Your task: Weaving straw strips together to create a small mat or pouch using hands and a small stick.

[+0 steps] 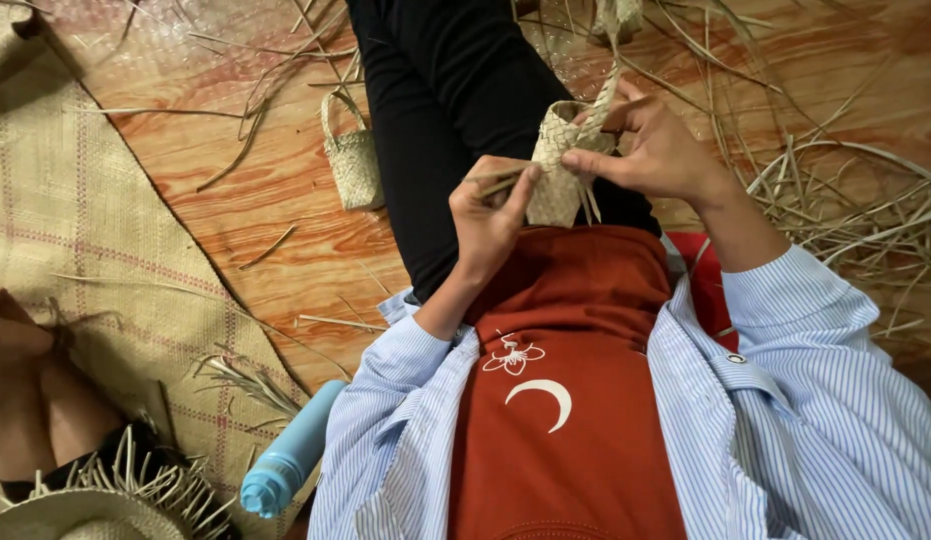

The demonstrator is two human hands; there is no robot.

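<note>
A small woven straw basket [558, 175] rests on my lap, over black trousers and a rust-red top. My left hand [489, 212] grips its lower left side and pinches a loose strip sticking out sideways. My right hand [651, 140] holds the upper right rim, fingers around a woven band that runs up from the basket. Loose strip ends hang from the basket's underside.
A finished little handled basket [353, 155] lies on the wooden floor to the left. Loose straw strips [846, 200] pile up at right. A woven mat [96, 240] covers the left, where another person's arm [26, 390] holds straw work. A blue bottle [291, 450] lies near my left elbow.
</note>
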